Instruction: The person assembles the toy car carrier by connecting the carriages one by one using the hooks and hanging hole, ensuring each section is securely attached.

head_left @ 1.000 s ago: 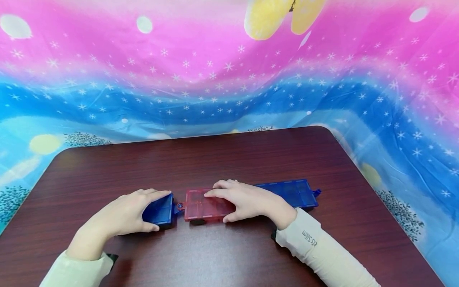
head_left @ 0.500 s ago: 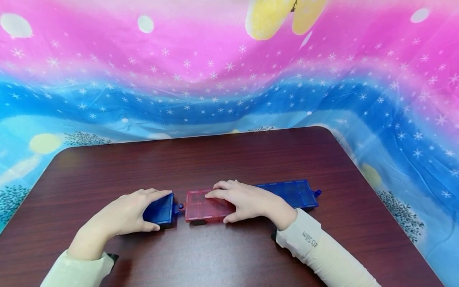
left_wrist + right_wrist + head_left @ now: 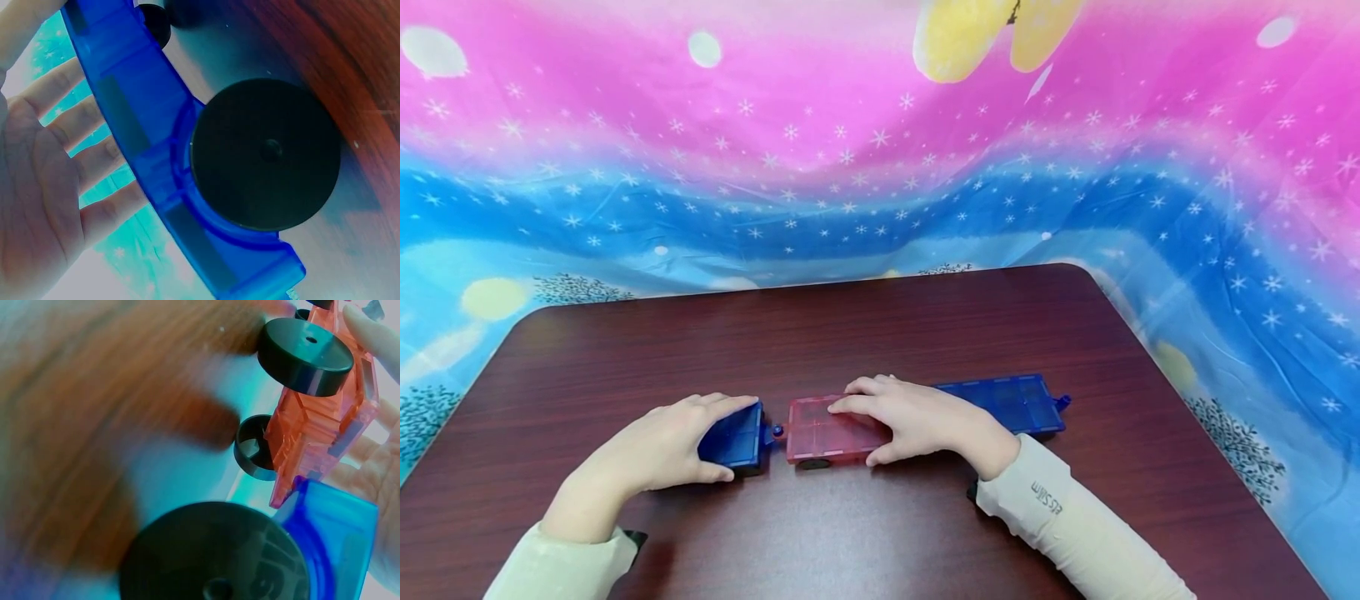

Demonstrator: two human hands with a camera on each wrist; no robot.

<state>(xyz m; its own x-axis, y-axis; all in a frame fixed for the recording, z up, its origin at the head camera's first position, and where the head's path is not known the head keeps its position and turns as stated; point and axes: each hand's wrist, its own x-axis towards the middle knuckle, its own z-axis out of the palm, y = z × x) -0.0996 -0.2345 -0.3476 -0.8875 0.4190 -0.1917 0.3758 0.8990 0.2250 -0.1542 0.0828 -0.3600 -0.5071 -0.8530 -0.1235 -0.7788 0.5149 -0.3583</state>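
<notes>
Two hands lie low on the dark brown wooden counter [image 3: 880,333], each on a toy car. The left hand [image 3: 658,450] curls over a see-through blue plastic wagon on black wheels [image 3: 735,439], thumb on the near side and fingers on the far side, so it grips the wagon. The right hand [image 3: 917,419] rests on a see-through pink plastic wagon [image 3: 820,433], fingers laid nearly flat on top and thumb against its near edge.

The blue wagon sits just left of the pink one. Its small round hook [image 3: 777,432] is right at the end of the pink wagon; I cannot tell if they are joined. A long flat blue plastic wagon [image 3: 1011,402] runs on to the right behind the pink one. All three make one line from left to right across the counter, so each hand is nearest its own wagon.

There is bare wood on all sides of the line, most of it toward the far edge. Past the counter hangs a pink and blue cloth with white stars [image 3: 880,167].
</notes>
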